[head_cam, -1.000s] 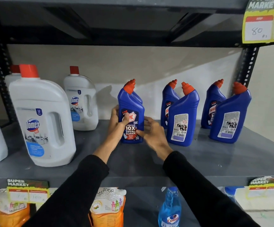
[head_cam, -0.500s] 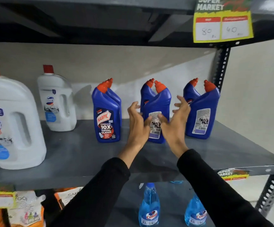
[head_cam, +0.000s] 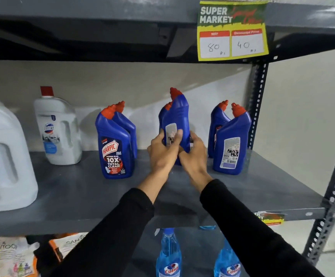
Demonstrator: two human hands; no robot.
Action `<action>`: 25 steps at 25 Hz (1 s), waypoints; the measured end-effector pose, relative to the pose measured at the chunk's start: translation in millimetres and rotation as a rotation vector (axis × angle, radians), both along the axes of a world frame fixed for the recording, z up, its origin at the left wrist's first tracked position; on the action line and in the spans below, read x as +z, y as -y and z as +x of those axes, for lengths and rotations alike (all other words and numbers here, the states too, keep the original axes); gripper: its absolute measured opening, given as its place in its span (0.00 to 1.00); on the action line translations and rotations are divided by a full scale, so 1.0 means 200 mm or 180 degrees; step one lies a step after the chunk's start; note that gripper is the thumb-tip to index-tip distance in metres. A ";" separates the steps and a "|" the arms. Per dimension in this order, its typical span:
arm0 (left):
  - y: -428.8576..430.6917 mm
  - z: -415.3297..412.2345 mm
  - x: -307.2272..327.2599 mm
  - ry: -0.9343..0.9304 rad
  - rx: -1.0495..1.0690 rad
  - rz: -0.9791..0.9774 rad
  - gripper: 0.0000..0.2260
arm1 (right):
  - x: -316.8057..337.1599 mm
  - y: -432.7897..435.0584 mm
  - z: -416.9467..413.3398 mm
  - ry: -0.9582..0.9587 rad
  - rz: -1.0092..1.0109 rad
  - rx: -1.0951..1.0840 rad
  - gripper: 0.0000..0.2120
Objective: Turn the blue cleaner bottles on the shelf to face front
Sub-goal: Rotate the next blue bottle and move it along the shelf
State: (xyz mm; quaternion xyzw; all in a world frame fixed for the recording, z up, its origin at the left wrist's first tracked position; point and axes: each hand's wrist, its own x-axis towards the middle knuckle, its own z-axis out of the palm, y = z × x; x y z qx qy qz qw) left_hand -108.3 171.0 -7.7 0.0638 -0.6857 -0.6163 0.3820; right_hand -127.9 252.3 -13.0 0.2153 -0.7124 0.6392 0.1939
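Observation:
Blue cleaner bottles with red caps stand in pairs on the grey shelf [head_cam: 78, 196]. The left front bottle [head_cam: 113, 150] shows its Harpic label, with another one [head_cam: 129, 132] behind it. The middle front bottle [head_cam: 179, 116] is lifted and partly turned, its white back label angled left. My left hand [head_cam: 163, 150] and my right hand [head_cam: 195, 154] both grip its lower body. A further bottle [head_cam: 165, 112] peeks out behind it. At the right, the front bottle [head_cam: 231, 144] shows its white back label, and one [head_cam: 218, 120] stands behind it.
White Domex jugs stand at the left: a big one [head_cam: 4, 160] in front, a smaller one [head_cam: 56, 128] behind. A price tag [head_cam: 232, 31] hangs from the upper shelf. A perforated post [head_cam: 257, 100] bounds the right side. Blue spray bottles [head_cam: 168, 254] stand on the shelf below.
Both hands have closed on the middle front bottle, raised it off the shelf and rotated it partway. A second ago they were on the left bottle. The view has shifted right.

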 end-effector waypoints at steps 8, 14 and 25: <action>0.10 -0.04 0.22 -0.0235 -0.0857 0.0748 0.10 | 0.11 -0.09 -0.04 -0.0414 0.0179 0.0528 0.25; 0.18 -0.04 0.10 -0.0290 -0.0983 0.0374 0.13 | 0.07 -0.08 -0.10 0.0355 0.0059 0.0696 0.32; 0.24 -0.05 -0.12 -0.0031 -0.0667 0.0043 0.09 | -0.11 -0.09 -0.15 0.0509 0.0368 0.0687 0.28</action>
